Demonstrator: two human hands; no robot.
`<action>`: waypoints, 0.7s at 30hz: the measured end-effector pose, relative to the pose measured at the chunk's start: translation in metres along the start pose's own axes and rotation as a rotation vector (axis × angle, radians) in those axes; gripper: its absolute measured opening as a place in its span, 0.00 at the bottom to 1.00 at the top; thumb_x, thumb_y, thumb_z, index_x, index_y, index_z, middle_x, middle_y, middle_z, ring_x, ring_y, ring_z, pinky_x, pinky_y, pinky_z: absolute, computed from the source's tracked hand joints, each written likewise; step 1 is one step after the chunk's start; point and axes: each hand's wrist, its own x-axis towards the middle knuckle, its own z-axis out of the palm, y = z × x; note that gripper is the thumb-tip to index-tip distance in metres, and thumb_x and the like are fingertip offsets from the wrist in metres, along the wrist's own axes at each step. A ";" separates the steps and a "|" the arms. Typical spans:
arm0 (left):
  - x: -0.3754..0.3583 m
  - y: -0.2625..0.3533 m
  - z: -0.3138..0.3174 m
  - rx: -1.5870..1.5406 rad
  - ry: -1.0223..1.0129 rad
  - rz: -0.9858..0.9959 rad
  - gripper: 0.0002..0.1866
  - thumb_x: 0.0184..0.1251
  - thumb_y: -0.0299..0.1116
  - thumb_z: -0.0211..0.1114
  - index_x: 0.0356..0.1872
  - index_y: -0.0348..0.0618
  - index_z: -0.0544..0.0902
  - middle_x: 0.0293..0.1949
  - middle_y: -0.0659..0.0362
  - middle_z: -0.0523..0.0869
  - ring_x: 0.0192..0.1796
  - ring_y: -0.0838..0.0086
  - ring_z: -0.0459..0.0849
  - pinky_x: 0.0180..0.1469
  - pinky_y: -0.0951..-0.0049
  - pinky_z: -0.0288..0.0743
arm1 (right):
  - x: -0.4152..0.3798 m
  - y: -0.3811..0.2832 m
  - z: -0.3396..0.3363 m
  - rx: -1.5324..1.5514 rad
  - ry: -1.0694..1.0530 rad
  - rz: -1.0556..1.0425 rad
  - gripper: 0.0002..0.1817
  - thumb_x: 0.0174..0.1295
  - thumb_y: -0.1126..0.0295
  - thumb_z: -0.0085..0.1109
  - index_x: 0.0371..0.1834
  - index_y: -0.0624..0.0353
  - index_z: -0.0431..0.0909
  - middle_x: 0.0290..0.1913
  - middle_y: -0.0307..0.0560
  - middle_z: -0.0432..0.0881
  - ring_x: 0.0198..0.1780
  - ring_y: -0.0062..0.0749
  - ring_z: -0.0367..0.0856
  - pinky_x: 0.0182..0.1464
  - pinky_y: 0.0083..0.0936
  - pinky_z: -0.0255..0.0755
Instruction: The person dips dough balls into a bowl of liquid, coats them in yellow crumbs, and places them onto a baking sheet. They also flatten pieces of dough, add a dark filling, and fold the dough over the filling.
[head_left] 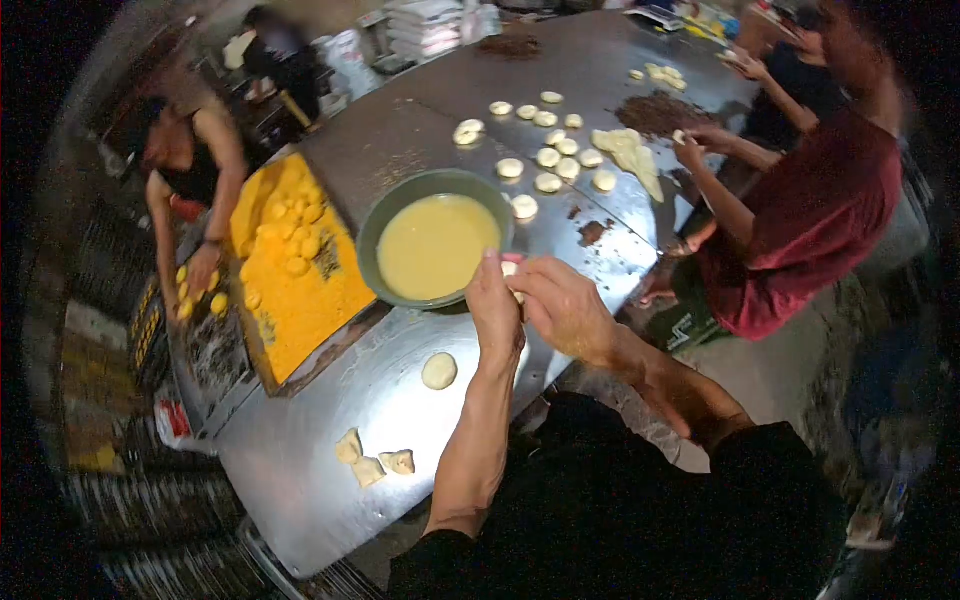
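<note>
Low in the frame, three torn, pale scraps of dough (372,459) lie on the dull grey metal worktop (300,500), which is smooth and smeared with flour. A little higher sits a flat round dough disc (439,371), soft-edged and cream-coloured. Just right of centre, the left hand (496,305) and right hand (562,305) meet, fingers curled and pressed together around a small pale dough piece (512,272); only a sliver of it shows between the fingertips, and its shape is mostly hidden. The hands hover at the near rim of a round green bowl (372,235) holding a smooth, yellowish liquid (435,245). To the left of centre, a board (300,310) is coated in coarse orange-yellow crumb, with yellow-coated balls (290,235) heaped on it; a person at the upper left reaches a hand (203,268) down beside it. Beyond the bowl, rows of small pale filled rounds (548,157) dot the worktop, near a dark crumbly brown mound (655,112). At the right, a person in a red shirt (820,220) leans over these.
</note>
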 end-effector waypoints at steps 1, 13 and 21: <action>0.002 -0.009 0.010 -0.077 -0.023 0.015 0.24 0.77 0.49 0.40 0.37 0.38 0.77 0.25 0.59 0.78 0.24 0.79 0.75 0.22 0.78 0.69 | -0.007 -0.009 -0.010 -0.077 0.076 -0.017 0.12 0.52 0.81 0.60 0.42 0.63 0.79 0.40 0.53 0.78 0.41 0.48 0.79 0.42 0.30 0.75; 0.015 -0.020 0.108 -0.025 -0.753 -0.112 0.37 0.68 0.47 0.57 0.71 0.41 0.54 0.68 0.45 0.61 0.67 0.58 0.65 0.60 0.55 0.71 | -0.064 0.046 -0.153 0.100 0.572 0.704 0.06 0.54 0.76 0.63 0.34 0.63 0.78 0.35 0.44 0.79 0.35 0.24 0.81 0.37 0.20 0.77; 0.023 -0.025 0.174 -0.150 -0.935 -0.278 0.22 0.67 0.21 0.55 0.62 0.32 0.68 0.54 0.50 0.78 0.50 0.69 0.82 0.51 0.73 0.81 | -0.070 0.061 -0.172 -0.214 0.539 0.345 0.05 0.55 0.78 0.60 0.35 0.60 0.81 0.33 0.43 0.78 0.36 0.28 0.79 0.36 0.22 0.72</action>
